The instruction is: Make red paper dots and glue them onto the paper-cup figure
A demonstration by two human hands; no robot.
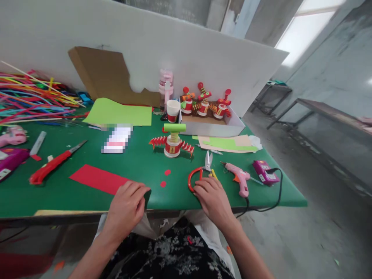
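Note:
My left hand (126,207) lies on the front edge of the green table (58,193), fingers curled over the near corner of a red paper sheet (97,179). My right hand (212,197) rests on the table, fingertips touching the red handle of a pair of scissors (200,172). Two small red paper dots (165,177) lie between the hands. Behind them stands a paper-cup figure (173,143) with a green roll on top and red folded arms.
A pink glue gun (238,179) and a purple device (264,171) lie to the right, with a black cable. A white box (221,126) holds similar figures. Second red scissors (52,162), green paper (119,112), cardboard (101,73) and coloured sticks (31,100) are on the left.

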